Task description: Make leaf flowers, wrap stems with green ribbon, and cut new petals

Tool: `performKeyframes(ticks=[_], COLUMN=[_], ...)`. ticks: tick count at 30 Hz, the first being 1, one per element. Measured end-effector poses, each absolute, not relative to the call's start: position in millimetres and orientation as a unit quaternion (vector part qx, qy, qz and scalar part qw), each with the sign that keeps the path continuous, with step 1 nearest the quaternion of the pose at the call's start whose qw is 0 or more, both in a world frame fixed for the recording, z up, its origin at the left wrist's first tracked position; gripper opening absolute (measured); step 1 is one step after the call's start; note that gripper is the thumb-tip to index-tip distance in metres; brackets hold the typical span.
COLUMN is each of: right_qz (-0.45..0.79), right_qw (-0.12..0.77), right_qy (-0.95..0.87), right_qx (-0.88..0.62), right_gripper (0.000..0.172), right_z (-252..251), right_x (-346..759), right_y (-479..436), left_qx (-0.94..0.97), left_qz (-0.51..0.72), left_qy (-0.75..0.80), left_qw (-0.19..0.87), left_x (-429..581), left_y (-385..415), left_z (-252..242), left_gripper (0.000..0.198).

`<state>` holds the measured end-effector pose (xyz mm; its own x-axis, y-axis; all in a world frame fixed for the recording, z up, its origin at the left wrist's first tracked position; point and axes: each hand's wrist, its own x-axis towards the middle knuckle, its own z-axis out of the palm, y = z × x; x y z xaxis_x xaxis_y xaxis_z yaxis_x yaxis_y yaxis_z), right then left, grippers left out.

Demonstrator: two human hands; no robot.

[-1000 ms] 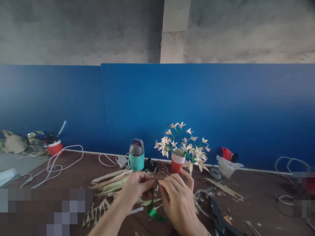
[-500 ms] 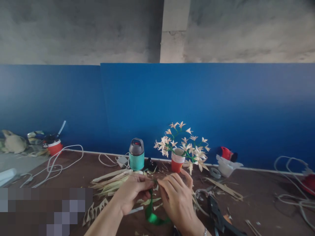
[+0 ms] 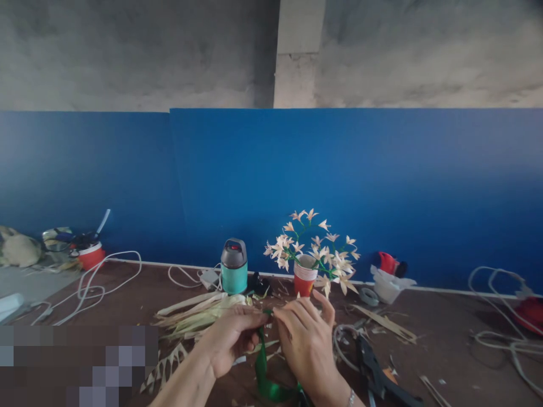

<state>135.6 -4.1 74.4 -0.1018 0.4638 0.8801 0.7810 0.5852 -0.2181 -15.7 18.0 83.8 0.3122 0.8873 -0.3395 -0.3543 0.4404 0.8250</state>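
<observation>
Over the brown bench (image 3: pixel 428 333), left hand (image 3: pixel 231 337) and right hand (image 3: pixel 306 342) each pinch, in a tight grip, the green ribbon (image 3: pixel 262 367).

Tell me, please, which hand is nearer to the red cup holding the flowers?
The right hand: its raised finger sits just in front of the red cup. The left hand is farther off, to the cup's lower left. Both pinch the green ribbon.

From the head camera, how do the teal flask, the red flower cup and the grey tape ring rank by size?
teal flask
red flower cup
grey tape ring
All sit similarly far away, so nearness hardly matters.
</observation>
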Motion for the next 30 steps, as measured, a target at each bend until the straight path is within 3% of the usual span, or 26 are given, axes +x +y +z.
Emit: performKeyframes(ticks=[9,13,16,22,26,30], right_qz=[-0.085,0.158,0.324,0.395,0.587,0.75], right_qw=[0.512,0.481,0.467,0.525,0.511,0.437], right_qy=[-0.734,-0.703,-0.635,-0.569,-0.462,-0.382], right_qx=[-0.437,-0.5,-0.522,-0.495,-0.426,-0.318], right_gripper=[0.024,0.01,0.005,0.01,0.024,0.027], right_z=[77.9,89.3,94.8,99.0,96.3,86.0], right_x=[136.6,139.5,140.1,132.6,132.5,135.7], right_y=[-3.0,-3.8,-4.8,-9.4,-9.9,-5.3], left_qx=[0.516,0.569,0.563,0.563,0.567,0.559], left_qz=[0.452,0.456,0.435,0.441,0.46,0.456], left_qy=[0.429,0.416,0.414,0.401,0.351,0.297], left_qw=[0.588,0.543,0.568,0.573,0.585,0.625], left_x=[-18.1,-23.1,-25.8,-29.6,-31.2,-31.8], left_y=[19.4,20.0,19.5,18.5,17.5,16.5], left_z=[89.4,89.6,91.5,95.6,94.3,91.6], left_gripper=[0.018,0.018,0.022,0.024,0.024,0.025])
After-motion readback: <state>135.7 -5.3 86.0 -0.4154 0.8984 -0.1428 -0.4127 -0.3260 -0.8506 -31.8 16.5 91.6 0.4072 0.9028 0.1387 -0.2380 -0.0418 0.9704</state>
